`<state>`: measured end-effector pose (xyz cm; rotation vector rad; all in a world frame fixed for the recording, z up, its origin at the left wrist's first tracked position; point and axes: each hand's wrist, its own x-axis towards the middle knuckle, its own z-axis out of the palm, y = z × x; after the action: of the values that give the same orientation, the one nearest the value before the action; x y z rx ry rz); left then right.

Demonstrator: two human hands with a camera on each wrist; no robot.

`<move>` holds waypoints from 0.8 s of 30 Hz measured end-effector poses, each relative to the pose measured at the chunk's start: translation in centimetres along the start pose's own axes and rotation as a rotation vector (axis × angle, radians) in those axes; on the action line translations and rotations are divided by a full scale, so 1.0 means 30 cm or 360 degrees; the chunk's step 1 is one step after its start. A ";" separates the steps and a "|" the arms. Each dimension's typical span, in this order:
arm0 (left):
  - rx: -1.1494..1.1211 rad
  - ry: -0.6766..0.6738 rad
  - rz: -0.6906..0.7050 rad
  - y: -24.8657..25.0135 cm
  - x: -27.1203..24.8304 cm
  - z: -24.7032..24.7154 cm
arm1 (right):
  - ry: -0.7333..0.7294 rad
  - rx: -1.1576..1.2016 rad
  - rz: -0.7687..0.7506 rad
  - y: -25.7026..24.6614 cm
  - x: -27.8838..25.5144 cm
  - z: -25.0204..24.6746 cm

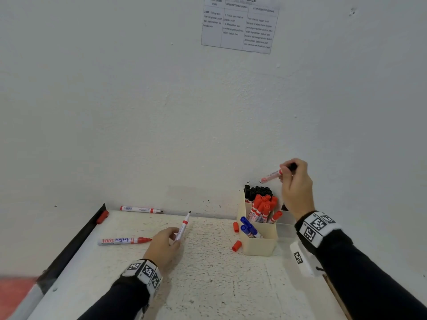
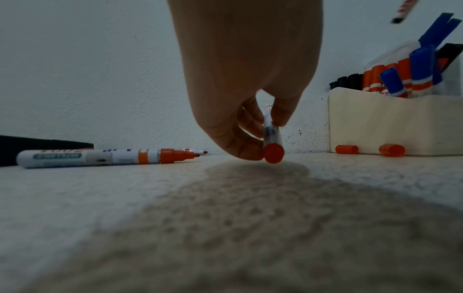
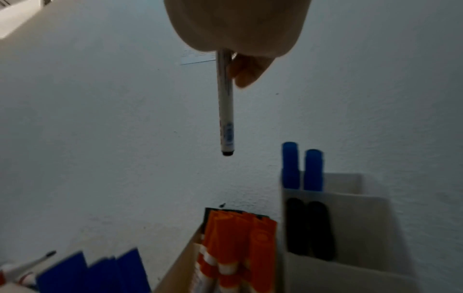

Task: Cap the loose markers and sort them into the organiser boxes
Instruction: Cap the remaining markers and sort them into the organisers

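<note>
My left hand pinches an uncapped red-banded marker just above the table, dark tip pointing up and away; in the left wrist view its red end plug faces the camera. My right hand holds a white marker by its black-capped end, raised over the cream organiser box. The black-tipped tail of this marker hangs down above the red markers. An uncapped thick red marker and an uncapped thin one lie on the table.
Two red caps lie left of the cream box, another red cap at the table's left edge. A white box beside the cream one holds black and blue markers. The wall stands close behind; a paper sheet hangs on it.
</note>
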<state>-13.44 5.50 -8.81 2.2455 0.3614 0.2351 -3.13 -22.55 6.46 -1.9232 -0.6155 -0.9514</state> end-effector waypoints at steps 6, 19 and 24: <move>0.0046 0.0041 -0.0061 -0.005 0.000 0.000 | -0.0332 -0.0198 0.0431 0.061 0.029 0.149; 0.0184 0.0153 -0.0177 -0.016 0.012 -0.018 | -0.0567 -0.0295 0.0485 0.057 0.141 0.219; 0.0163 0.0169 -0.0156 -0.018 0.011 -0.018 | -0.0420 -0.0225 0.0356 0.027 0.148 0.213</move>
<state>-13.36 6.32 -8.86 2.3140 0.5496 0.2905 2.43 -17.17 7.61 -2.2120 -0.4788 -0.6189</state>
